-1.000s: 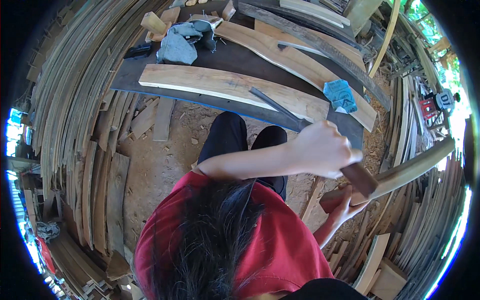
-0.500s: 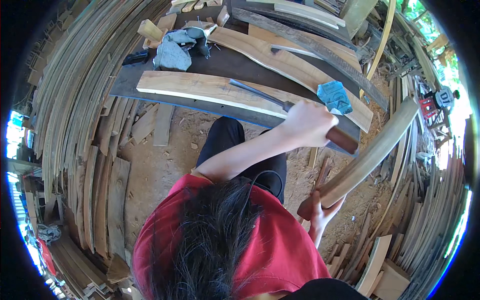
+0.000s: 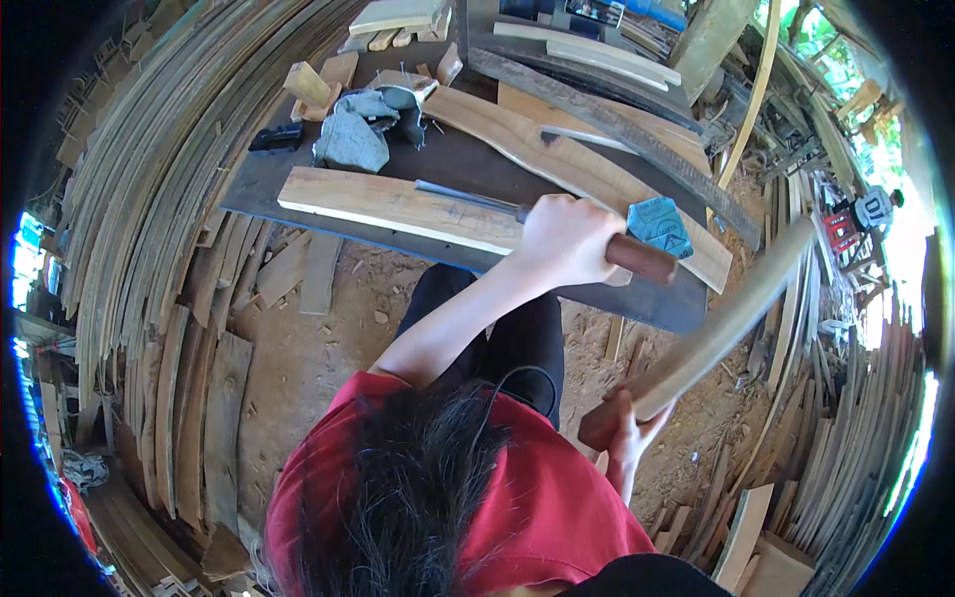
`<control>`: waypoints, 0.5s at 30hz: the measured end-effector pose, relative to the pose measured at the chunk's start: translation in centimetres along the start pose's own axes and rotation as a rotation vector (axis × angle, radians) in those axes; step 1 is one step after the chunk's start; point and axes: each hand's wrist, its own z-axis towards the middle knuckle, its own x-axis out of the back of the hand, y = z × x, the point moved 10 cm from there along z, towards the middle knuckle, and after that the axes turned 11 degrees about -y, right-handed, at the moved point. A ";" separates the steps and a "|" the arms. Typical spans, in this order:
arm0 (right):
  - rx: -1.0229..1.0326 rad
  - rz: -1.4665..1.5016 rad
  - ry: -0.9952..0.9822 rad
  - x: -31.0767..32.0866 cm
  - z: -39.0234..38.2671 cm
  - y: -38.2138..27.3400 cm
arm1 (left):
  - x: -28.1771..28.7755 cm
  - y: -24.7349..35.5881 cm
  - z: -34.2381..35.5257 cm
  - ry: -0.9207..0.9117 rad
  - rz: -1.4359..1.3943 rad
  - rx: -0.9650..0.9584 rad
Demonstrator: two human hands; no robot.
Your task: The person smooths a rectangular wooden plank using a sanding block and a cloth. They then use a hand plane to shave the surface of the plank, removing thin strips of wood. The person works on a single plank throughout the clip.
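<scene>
My left hand (image 3: 569, 237) is closed around the brown wooden handle of a chisel (image 3: 463, 196). Its long metal blade points left, over a pale wooden board (image 3: 363, 206) along the bench's near edge; whether the tip touches the wood I cannot tell. Off the bench's right side, my right hand (image 3: 629, 440) grips a thick wooden club (image 3: 711, 343) near its darker lower end, the rest slanting up to the right. A teal piece of sandpaper (image 3: 659, 225) lies just beyond my left hand, on a curved board (image 3: 557, 149).
The dark bench (image 3: 249, 194) bears a crumpled grey bundle (image 3: 353, 139) beside upright nails, a black object (image 3: 276, 137) and a wood block (image 3: 307, 86). Stacked planks (image 3: 149, 199) line the left; more strips (image 3: 856, 418) stand right. What looks like a person (image 3: 873, 211) is at far right.
My left hand and the chisel have shifted left, further over the near board. The club in my right hand has dropped slightly. The whole view has tilted a little.
</scene>
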 end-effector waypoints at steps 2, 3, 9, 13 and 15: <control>0.072 -0.002 0.014 0.7 1.0 0.1 | 0.7 -1.2 -0.4 0.022 -0.010 0.022; 0.068 0.042 0.005 0.2 1.1 0.0 | 0.8 -1.3 -0.5 0.028 -0.011 0.029; -0.174 -0.012 -0.237 -5.1 -0.6 2.7 | 1.5 -2.9 -0.2 0.032 0.008 0.058; 0.020 0.004 -0.175 -3.8 1.1 0.4 | 3.5 -5.8 -1.4 0.078 0.038 0.109; 0.037 0.073 -0.145 -4.0 1.9 0.2 | 4.1 -6.4 -1.8 0.090 0.036 0.122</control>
